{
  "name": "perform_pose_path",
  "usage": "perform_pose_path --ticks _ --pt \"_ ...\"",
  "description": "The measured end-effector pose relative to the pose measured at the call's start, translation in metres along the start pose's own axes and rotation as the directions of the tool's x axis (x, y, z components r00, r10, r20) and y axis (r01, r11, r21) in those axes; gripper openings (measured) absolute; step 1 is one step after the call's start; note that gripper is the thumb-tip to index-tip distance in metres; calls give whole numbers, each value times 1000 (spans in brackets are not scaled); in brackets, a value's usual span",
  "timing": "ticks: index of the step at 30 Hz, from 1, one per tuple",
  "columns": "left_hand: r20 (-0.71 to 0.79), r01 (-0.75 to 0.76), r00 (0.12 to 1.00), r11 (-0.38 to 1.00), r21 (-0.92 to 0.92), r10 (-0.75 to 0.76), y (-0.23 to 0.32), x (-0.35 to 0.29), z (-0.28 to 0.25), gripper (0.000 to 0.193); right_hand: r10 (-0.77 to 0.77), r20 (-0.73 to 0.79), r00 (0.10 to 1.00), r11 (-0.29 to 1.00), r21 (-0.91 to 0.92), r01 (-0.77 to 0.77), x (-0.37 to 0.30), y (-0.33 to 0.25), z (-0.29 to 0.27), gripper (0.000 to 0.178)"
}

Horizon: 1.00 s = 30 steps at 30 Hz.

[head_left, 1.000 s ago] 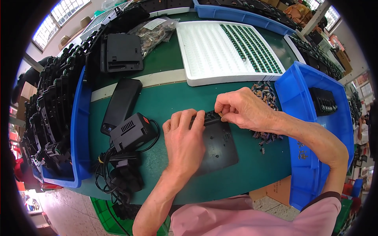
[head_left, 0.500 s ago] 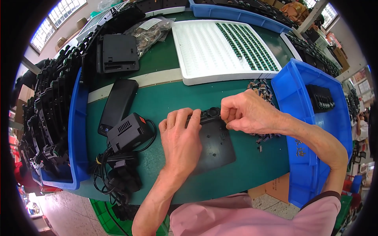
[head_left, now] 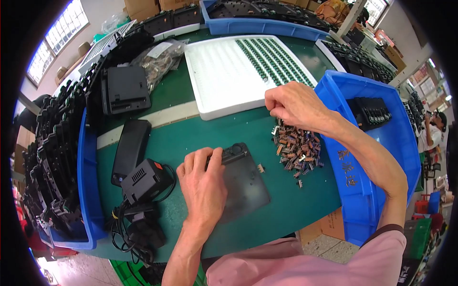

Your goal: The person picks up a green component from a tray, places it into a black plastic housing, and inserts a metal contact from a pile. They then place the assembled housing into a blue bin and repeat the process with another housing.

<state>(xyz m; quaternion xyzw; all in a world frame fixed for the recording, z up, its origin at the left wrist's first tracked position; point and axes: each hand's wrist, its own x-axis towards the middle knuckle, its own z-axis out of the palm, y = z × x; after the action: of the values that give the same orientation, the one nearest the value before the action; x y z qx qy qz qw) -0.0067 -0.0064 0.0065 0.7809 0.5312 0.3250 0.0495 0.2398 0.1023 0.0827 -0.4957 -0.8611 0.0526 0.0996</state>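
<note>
Black plastic lies under our left hand (head_left: 202, 186): a flat panel (head_left: 243, 186) rests on the green surface (head_left: 286, 209), towards six o'clock of the view. We judge the work on it to be only partway: one loose small component (head_left: 261, 168) lies just off its edge at two o'clock, not fitted into anything, and a heap of small switches (head_left: 300, 150) waits farther out that way. At twelve o'clock, the white foam tray (head_left: 214, 81) carries green parts (head_left: 274, 57) in its right-hand rows, while its left side shows bare white

Our left fingers bend over the panel's edge at ten o'clock, touching it; we cannot tell whether they clamp it or merely steady it. At one o'clock, our right hand (head_left: 296, 105) hovers by the tray's near corner, fingers curled in close, and we cannot tell whether they pinch anything
</note>
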Motion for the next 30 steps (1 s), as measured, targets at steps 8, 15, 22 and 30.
perform_pose_path --ticks 8,15,22,30 --pt "14 -20 1000 1000 -16 20 2 0 0 40 110 -232 967 990 -55 -126 66 64 1 13" --pt "11 9 1000 1000 9 -9 4 1 -4 38 181 28 983 983 -36 -180 78 57 11 21" --pt "20 -3 1000 1000 9 3 2 1 -1 40 149 -57 987 985 -77 -153 81 65 24 11" --pt "15 12 1000 1000 10 -12 6 3 -2 39 128 -128 984 949 304 -84 74 55 4 17"
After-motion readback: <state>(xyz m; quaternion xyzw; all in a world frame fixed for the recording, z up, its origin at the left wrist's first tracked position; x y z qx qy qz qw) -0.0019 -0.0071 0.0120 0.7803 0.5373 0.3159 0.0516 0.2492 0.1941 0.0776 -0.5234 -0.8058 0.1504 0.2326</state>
